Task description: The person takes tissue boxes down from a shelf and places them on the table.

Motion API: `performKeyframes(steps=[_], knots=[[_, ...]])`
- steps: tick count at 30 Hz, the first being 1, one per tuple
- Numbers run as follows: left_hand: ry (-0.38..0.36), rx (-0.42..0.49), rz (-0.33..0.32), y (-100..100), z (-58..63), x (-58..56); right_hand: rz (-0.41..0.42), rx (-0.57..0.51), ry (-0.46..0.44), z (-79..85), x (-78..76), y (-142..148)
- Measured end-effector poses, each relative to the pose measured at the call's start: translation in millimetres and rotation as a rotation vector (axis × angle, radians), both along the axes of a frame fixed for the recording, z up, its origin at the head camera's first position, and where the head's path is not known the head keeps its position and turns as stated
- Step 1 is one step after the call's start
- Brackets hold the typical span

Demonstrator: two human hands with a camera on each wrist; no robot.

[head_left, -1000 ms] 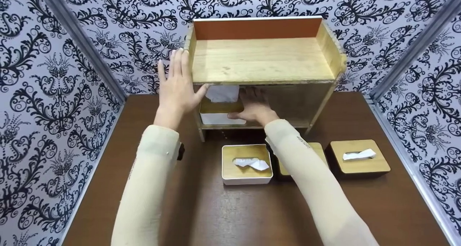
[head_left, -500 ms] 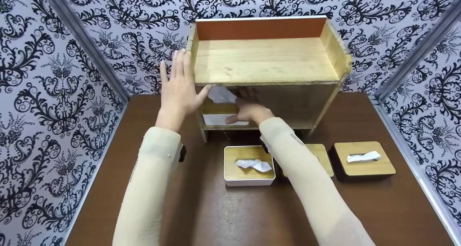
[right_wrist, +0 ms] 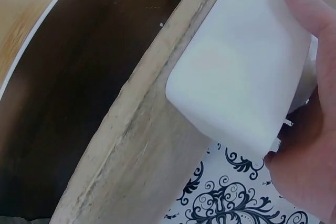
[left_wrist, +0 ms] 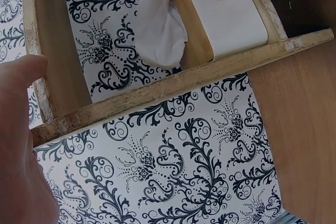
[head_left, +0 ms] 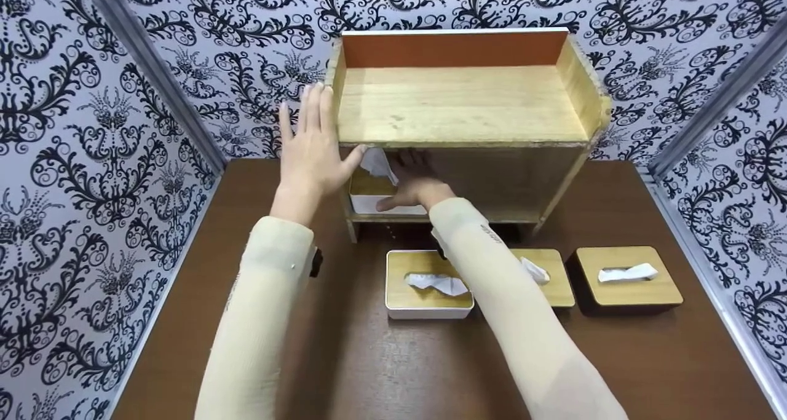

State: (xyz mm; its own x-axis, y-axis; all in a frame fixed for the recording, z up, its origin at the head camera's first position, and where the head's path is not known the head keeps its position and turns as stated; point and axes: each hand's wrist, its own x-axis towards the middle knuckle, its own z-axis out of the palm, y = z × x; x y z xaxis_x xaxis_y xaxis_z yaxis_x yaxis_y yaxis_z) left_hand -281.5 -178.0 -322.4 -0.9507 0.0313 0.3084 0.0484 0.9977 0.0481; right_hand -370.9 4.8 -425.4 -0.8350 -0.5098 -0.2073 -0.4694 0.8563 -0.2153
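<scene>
A white tissue box (head_left: 364,203) with a wooden lid stands at the left end of the wooden shelf's (head_left: 455,103) lower compartment, a tissue (left_wrist: 157,24) sticking out of its top. My right hand (head_left: 413,183) reaches into this compartment and grips the box near its right end. Its thumb (right_wrist: 302,1) lies on the white front face, while the other fingers pass over the top and are partly hidden. With fingers straight and spread, my left hand (head_left: 312,149) rests against the shelf's left side, thumb toward the front edge of the upper board.
On the brown table (head_left: 344,358) before the shelf stand a white tissue box (head_left: 399,297), another wooden-lidded box (head_left: 556,285) partly behind my right sleeve, and a dark one (head_left: 639,294) at the right. Patterned walls (head_left: 117,180) enclose the table at the back and sides.
My right hand has shifted left along the tissue box in the shelf, covering more of the tissue. The left hand stays against the shelf's side. The head view has shifted slightly.
</scene>
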Motion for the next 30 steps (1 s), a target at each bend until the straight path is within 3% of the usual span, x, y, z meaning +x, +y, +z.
performKeyframes(steps=[14,30], knots=[[-0.001,0.004,0.005,1,0.2,0.7,0.021,0.028,0.047,-1.4,-1.0,-11],[0.002,0.001,-0.001,0,-0.6,0.3,0.025,-0.023,0.036,-2.9,-5.0,-15]])
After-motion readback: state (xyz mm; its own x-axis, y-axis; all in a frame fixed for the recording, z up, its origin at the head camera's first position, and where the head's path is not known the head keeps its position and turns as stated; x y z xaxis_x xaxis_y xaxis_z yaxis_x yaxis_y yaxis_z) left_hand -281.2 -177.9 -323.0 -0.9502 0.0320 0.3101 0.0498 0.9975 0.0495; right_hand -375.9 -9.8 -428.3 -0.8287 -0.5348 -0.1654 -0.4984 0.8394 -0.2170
